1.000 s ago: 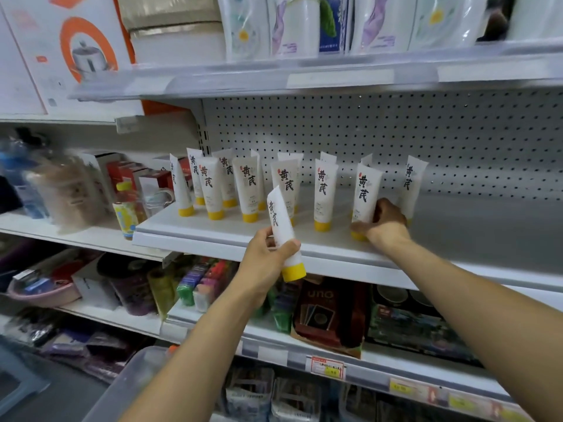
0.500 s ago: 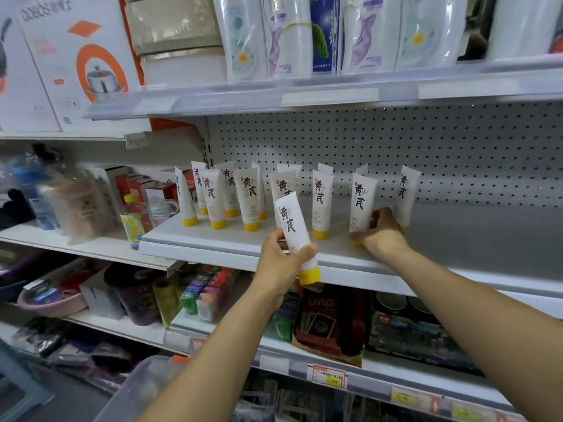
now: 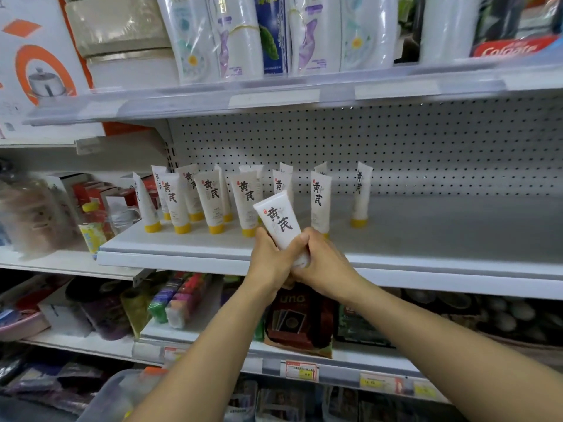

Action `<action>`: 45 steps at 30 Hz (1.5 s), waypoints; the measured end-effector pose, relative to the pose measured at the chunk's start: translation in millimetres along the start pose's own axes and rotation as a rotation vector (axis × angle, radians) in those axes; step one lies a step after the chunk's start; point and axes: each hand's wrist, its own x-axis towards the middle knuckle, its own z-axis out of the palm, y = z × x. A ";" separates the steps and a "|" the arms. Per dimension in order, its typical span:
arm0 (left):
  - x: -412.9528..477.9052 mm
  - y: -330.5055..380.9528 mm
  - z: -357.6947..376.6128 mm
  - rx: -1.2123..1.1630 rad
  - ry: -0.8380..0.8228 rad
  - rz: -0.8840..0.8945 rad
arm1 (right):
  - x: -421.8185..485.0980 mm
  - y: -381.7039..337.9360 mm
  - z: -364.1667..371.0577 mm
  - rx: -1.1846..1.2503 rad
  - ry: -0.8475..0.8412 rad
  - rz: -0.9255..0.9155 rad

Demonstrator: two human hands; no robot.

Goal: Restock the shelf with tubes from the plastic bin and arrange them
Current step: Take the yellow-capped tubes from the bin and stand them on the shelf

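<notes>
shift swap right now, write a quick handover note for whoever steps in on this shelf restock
Left hand and right hand both hold the held tube, tilted, in front of the shelf edge; its cap is hidden by the hands.
Done: standing tubes sit cap-down on the shelf's left part; the rightmost tube stands apart from them.
Left: set the held tube down, probably in that gap, then fetch more from the plastic bin at lower left; its contents are not visible.
</notes>
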 end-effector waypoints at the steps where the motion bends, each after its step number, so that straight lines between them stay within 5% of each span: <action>1: 0.8 2.1 3.7 0.032 0.003 0.016 | 0.5 3.2 -2.7 -0.041 0.035 0.012; 8: 9.5 13.3 17.1 0.340 -0.210 0.103 | 13.2 41.9 -42.2 0.086 0.129 0.186; 14: 20.0 7.2 2.2 0.746 -0.130 0.225 | 39.2 80.4 -74.3 -0.044 0.165 0.383; 22: 22.6 -4.5 -10.3 0.818 -0.137 0.186 | 51.6 101.0 -82.1 -0.068 0.094 0.501; 37: 10.4 -4.5 -18.2 0.820 -0.192 0.170 | 23.5 87.0 -84.9 -0.077 0.159 0.484; 45: -15.3 -11.3 -36.0 0.990 -0.199 0.257 | -22.0 47.4 -56.9 -0.437 0.122 0.140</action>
